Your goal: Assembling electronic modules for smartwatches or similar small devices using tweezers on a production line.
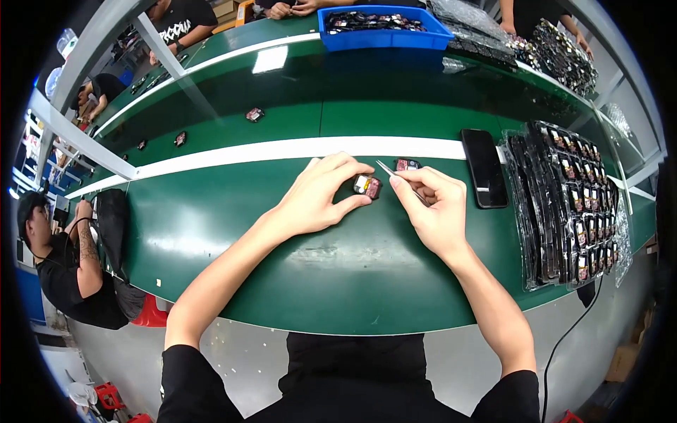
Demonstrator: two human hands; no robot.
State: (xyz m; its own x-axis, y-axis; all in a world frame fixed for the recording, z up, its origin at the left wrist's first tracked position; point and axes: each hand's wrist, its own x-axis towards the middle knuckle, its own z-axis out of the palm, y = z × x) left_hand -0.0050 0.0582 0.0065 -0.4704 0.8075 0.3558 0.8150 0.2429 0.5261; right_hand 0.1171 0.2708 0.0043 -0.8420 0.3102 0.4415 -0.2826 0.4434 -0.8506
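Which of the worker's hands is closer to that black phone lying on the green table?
Right. The right hand, holding tweezers, sits just left of the black phone; the left hand is farther left, pinching a small part.

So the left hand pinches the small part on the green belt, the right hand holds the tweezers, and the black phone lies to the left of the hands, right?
Not quite. In the head view the black phone lies to the right of the hands, beside the black trays. The rest stands: the left hand pinches the small part on the green belt, and the right hand holds the tweezers.
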